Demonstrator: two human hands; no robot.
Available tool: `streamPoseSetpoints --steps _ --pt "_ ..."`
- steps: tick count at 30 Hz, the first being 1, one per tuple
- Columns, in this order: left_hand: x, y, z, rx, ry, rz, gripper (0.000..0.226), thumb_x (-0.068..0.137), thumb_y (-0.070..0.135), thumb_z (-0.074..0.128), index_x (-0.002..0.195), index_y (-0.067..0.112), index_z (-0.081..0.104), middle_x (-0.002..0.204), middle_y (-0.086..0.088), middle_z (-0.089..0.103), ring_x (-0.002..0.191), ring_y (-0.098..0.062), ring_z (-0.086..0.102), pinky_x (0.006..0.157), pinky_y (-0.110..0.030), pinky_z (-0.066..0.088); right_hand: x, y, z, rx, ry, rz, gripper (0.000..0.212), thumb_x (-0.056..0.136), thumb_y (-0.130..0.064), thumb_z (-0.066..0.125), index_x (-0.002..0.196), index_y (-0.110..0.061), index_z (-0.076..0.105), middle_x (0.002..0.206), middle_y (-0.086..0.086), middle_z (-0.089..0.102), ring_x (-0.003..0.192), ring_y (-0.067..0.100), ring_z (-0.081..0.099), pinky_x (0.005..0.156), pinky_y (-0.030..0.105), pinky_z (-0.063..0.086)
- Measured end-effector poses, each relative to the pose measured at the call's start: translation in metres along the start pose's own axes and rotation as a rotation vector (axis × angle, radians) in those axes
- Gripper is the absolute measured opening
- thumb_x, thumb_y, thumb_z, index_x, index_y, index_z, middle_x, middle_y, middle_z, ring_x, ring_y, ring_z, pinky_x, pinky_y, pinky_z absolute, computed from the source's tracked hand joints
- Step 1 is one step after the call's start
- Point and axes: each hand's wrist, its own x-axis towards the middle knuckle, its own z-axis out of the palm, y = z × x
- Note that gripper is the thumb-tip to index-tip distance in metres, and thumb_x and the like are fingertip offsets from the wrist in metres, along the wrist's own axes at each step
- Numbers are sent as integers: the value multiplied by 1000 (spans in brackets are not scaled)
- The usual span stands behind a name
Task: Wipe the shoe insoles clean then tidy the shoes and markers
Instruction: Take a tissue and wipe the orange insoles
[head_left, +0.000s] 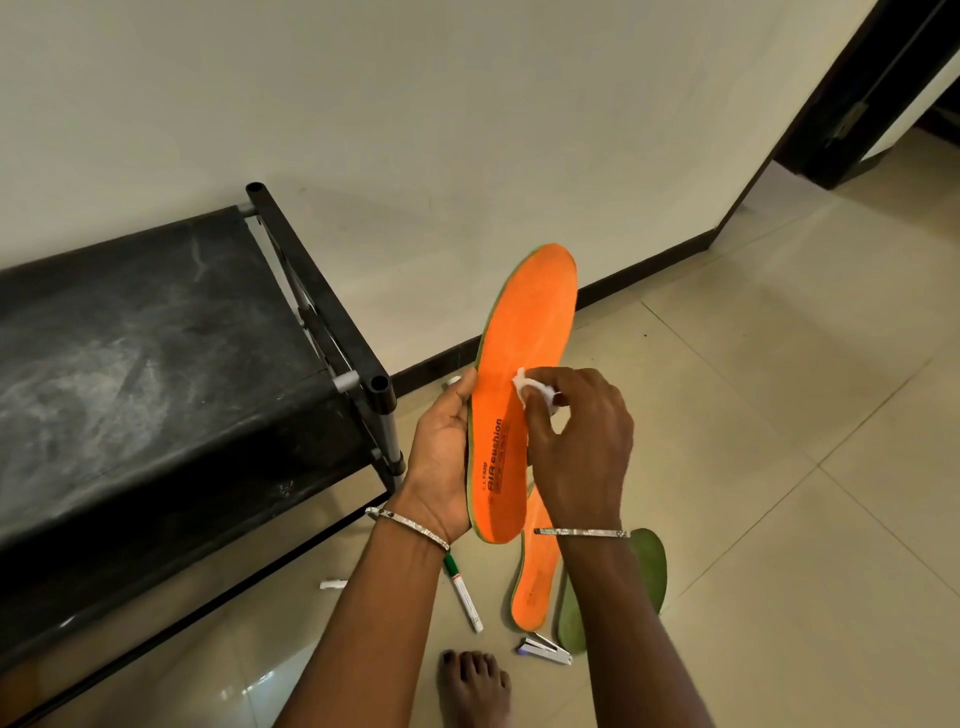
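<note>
Wiping underway: orange foam insole with green rim (524, 338), printed face up, held mid-air above beige tiled floor (779, 467). Left grip (441, 457) clasps its heel-end edge. Right grip (576, 441) pinches small white wad (532, 387) against insole's middle.

Second orange insole (535, 577) and green-faced insole (613, 592) lie side by side on floor; whether wiped, cannot tell.

Green-and-white marker (464, 592) and stubby white marker (332, 584) lie loose beside black shoe rack (156, 364). No shoes visible.

Judgement: cleaning partway, tidying not started.

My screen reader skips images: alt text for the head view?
Left hand holds an orange foam insole; right hand pinches a white wipe against it. A second orange insole and a green-capped white marker lie on the floor.
</note>
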Motion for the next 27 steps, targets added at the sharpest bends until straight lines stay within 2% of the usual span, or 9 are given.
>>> streamPoseSetpoints --steps 2,5,9,11,15,18,21,24,27 --pt "1 1 -1 -12 16 7 42 102 44 42 96 16 72 78 -4 73 73 -19 72 80 -38 52 -4 -4 2 42 -49 -61 13 89 -18 70 101 -22 74 97 -2 70 87 19 62 74 34 52" --pt "0 5 -5 -31 15 -1 47 101 41 40 93 11 75 86 -10 73 76 -23 72 77 -35 57 -7 -9 3 117 -100 -133 14 86 -14 72 98 -19 75 93 -3 71 80 16 63 69 38 56" --pt "0 12 -5 -80 51 8 58 98 47 41 126 1 62 106 -17 67 92 -28 67 94 -43 50 -7 -13 -4 230 -305 -250 18 84 -13 74 99 -20 79 94 -8 73 80 6 65 69 28 56" --pt "-1 13 -4 -47 65 -16 65 98 55 40 133 2 59 109 -17 69 96 -30 67 92 -43 53 -7 -10 -3 260 -358 -249 20 83 -10 74 100 -21 79 95 -8 74 83 7 66 69 29 56" --pt "0 10 -3 91 34 -98 69 96 65 34 133 14 61 116 -15 72 97 -29 71 80 -41 58 -2 3 3 85 -178 -202 19 83 -7 74 96 -20 80 93 -3 74 82 17 67 69 40 57" --pt "1 7 -4 173 -1 -125 65 98 66 29 127 20 64 107 -12 75 92 -27 72 82 -44 57 2 11 1 12 -49 -128 20 83 -6 74 98 -18 80 97 0 75 85 21 68 72 42 58" --pt "-1 10 -3 173 5 -127 64 99 64 30 127 18 64 108 -11 75 92 -25 73 81 -42 57 0 8 -5 239 -231 -104 16 85 -12 73 97 -20 80 96 -6 75 83 12 70 66 41 60" --pt "1 12 -5 101 61 -109 67 98 61 37 133 9 61 121 -15 70 103 -30 68 92 -41 54 -1 -1 -12 366 -489 -153 17 84 -11 74 97 -20 80 93 -9 75 82 8 70 69 35 59" --pt "2 12 -6 118 48 -114 67 99 61 36 134 10 61 121 -14 70 102 -29 70 87 -41 56 1 2 -11 345 -505 -126 17 85 -14 74 97 -23 80 91 -11 75 78 10 71 66 36 60"
